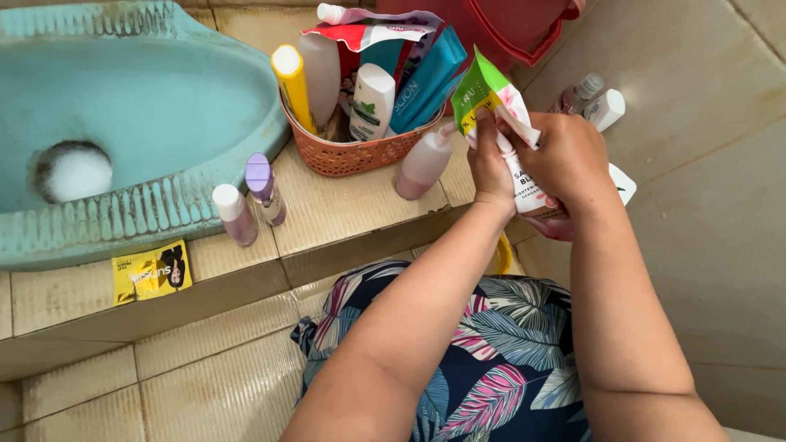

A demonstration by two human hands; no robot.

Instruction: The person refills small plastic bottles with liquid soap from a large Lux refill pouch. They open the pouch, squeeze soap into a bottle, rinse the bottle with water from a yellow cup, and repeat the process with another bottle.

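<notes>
Fingers (483,135) of both hands clenched on the green packet (485,90) over the white bottle (524,184), mid-tear; next needs a firm pull.

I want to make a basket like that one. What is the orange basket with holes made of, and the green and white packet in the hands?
The round orange basket with holes looks like moulded plastic: even colour, a regular lattice of openings, a faint sheen. The green and white packet looks like thin glossy plastic film, perhaps foil-lined: it creases and folds where the left hand and right hand pinch it.
</notes>
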